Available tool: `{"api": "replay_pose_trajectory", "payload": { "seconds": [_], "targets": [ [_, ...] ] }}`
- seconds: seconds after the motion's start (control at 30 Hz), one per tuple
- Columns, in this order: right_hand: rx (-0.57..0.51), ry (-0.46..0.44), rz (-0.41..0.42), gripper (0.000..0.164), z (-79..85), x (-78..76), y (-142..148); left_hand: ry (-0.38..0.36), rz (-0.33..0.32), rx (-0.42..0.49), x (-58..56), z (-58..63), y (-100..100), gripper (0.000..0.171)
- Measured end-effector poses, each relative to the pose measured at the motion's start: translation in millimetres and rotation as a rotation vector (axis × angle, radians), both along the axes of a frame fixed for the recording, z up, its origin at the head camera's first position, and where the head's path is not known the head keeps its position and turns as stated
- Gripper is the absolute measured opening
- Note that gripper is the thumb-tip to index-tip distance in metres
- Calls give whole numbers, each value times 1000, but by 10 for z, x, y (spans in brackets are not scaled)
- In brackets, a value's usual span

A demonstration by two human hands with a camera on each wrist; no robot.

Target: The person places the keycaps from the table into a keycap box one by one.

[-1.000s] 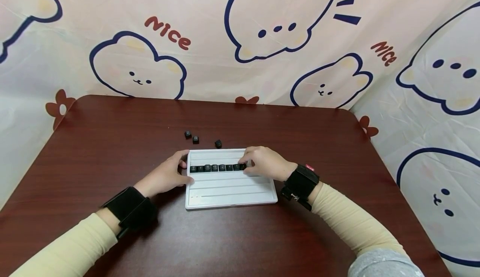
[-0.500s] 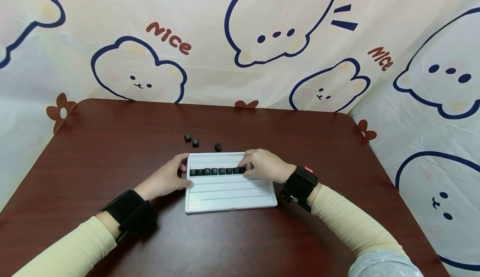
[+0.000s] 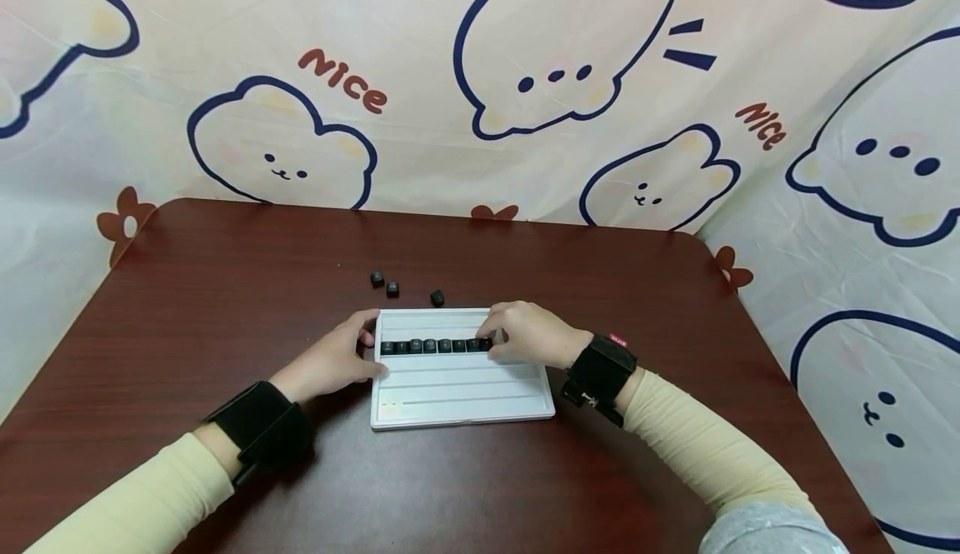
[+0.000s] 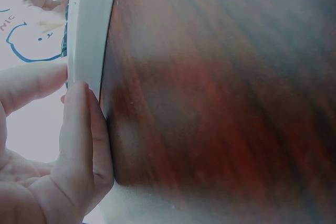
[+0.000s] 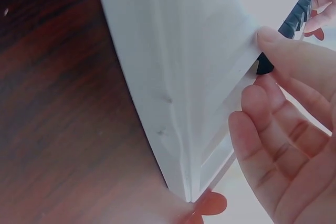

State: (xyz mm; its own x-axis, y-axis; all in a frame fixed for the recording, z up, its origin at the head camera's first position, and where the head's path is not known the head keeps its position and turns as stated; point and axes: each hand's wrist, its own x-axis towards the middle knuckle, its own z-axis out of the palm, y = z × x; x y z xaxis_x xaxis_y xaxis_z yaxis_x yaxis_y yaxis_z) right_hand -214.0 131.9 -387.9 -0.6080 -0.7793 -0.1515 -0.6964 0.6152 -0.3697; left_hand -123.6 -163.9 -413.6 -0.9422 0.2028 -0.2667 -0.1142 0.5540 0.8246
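Note:
A white ridged tray (image 3: 465, 387) lies on the table, with a row of black keycaps (image 3: 429, 346) standing along one of its grooves. My left hand (image 3: 333, 360) grips the tray's left edge, its thumb on the top near the rim and the fingers along the side. At the row's right end, my right hand (image 3: 528, 335) pinches the last black keycap (image 5: 265, 65) between thumb and fingers; that keycap is partly hidden by the fingers. In the left wrist view the tray's edge (image 4: 89, 35) runs between thumb and fingertips.
Behind the tray, loose black keycaps lie on the brown table (image 3: 465, 487): two together, one keycap (image 3: 377, 280) and another keycap (image 3: 393, 290), and a third keycap (image 3: 437, 297) farther right. A printed cloth (image 3: 420, 146) hangs past the table's back edge.
The whole head view has shifted slightly, with the scene a little lower in the picture. Both hands keep their places on the tray and the keycap row.

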Motion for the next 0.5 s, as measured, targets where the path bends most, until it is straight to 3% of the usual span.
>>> {"api": "replay_pose_trajectory", "payload": {
  "seconds": [0.5],
  "targets": [
    [24,14,64,25,44,-38,21,-12,-4,-11,5,20,14,88]
  ]
}}
